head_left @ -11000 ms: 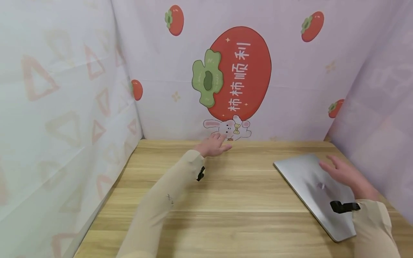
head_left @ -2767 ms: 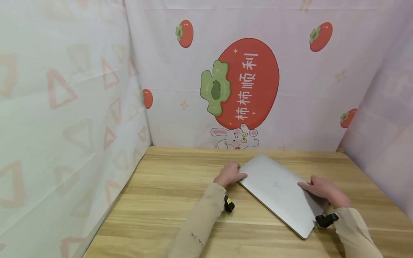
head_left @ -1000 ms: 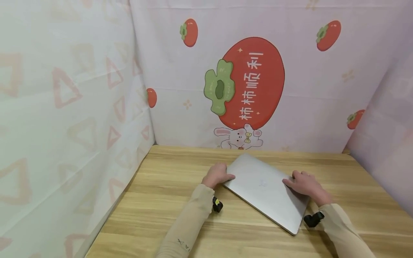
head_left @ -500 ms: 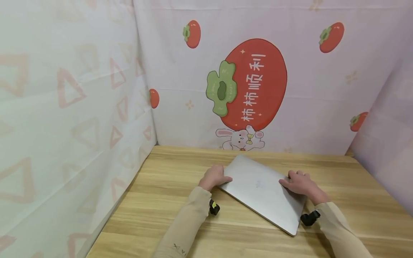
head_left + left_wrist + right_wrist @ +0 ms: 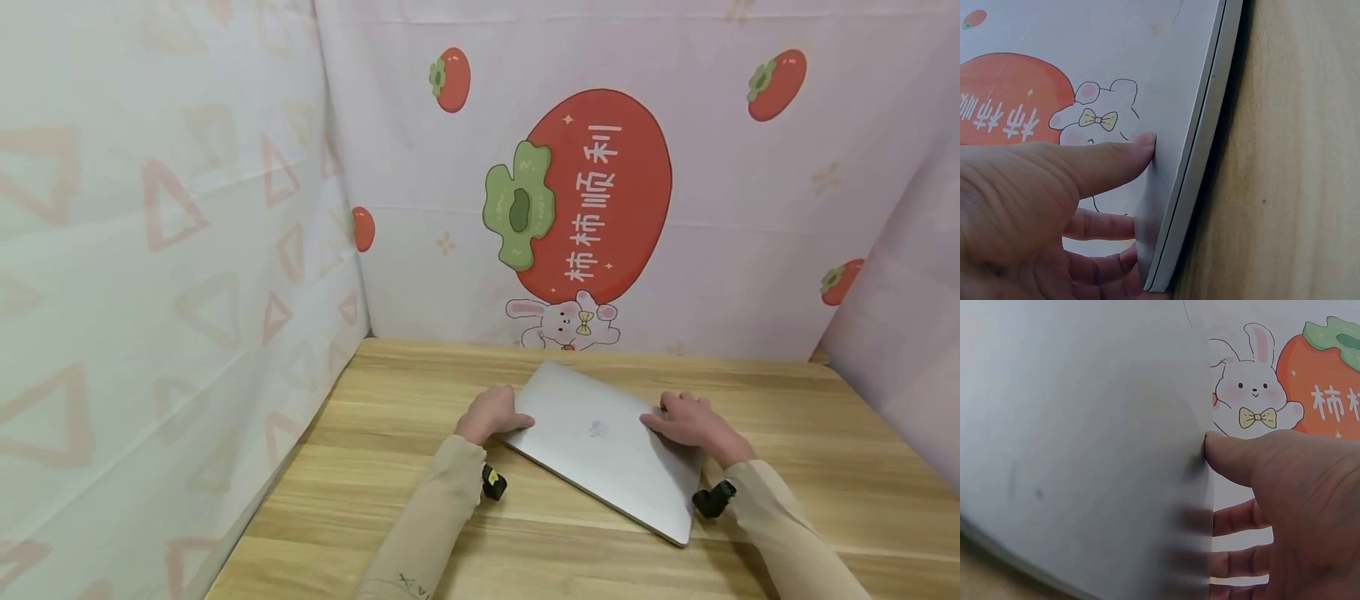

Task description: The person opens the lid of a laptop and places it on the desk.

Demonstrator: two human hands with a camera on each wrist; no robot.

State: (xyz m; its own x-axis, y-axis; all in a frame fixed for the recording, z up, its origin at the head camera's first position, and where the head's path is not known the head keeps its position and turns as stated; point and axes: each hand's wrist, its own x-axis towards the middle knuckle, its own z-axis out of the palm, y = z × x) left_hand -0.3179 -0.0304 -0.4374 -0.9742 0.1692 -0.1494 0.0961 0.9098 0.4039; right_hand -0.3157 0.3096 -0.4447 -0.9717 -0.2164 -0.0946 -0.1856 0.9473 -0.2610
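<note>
A closed silver laptop (image 5: pixel 600 467) with a faint logo on its lid sits at an angle over the wooden table. My left hand (image 5: pixel 491 414) grips its left corner; in the left wrist view the thumb (image 5: pixel 1116 164) presses on the lid and the other fingers reach to the edge, their tips hidden. My right hand (image 5: pixel 692 419) holds the far right edge, thumb on top. In the right wrist view the lid (image 5: pixel 1085 444) hides the ends of the right hand's fingers (image 5: pixel 1241 565). Whether the laptop is wholly lifted off the table I cannot tell.
The wooden table (image 5: pixel 315 500) ends at a back cloth (image 5: pixel 420 283) printed with persimmons and a rabbit. Cloth walls also stand along the left (image 5: pixel 225 375) and right (image 5: pixel 900 333) sides. Black wrist cameras (image 5: pixel 492 482) are strapped at both sleeves.
Eleven seconds ago the laptop lay at the right, with both hands off it. Held in both hands, it has since moved left and turned a little counterclockwise; over the last second it shifts slightly further left.
</note>
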